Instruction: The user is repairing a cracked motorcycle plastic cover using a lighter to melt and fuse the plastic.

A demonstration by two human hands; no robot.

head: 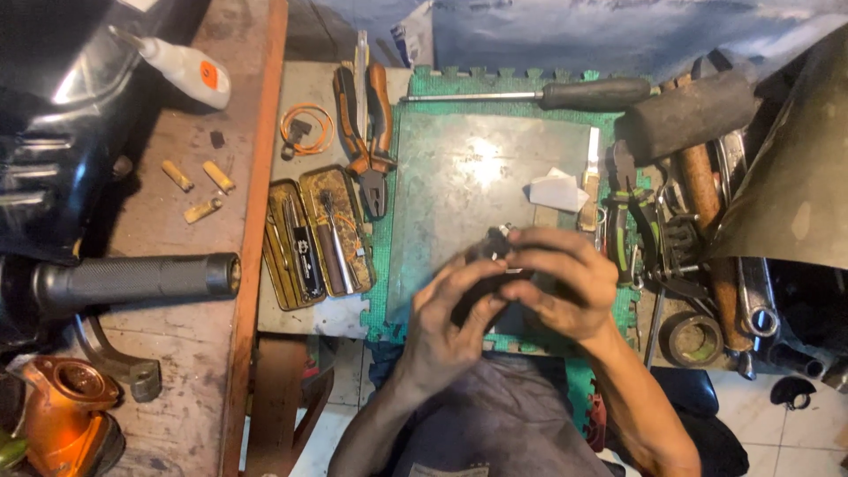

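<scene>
A small dark part point(491, 250) is held over the grey plate point(450, 177) on the surface. It is wrapped by the left hand point(455, 318) in a closed grip and pinched from above by the right hand point(561, 283).

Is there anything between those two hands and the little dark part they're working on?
Nothing visible. The left hand and right hand both close directly on the small dark part above the metal plate. The white paper scrap lies apart, farther back.

White squeeze bottle point(181, 66) with orange label lies upper left.
</scene>
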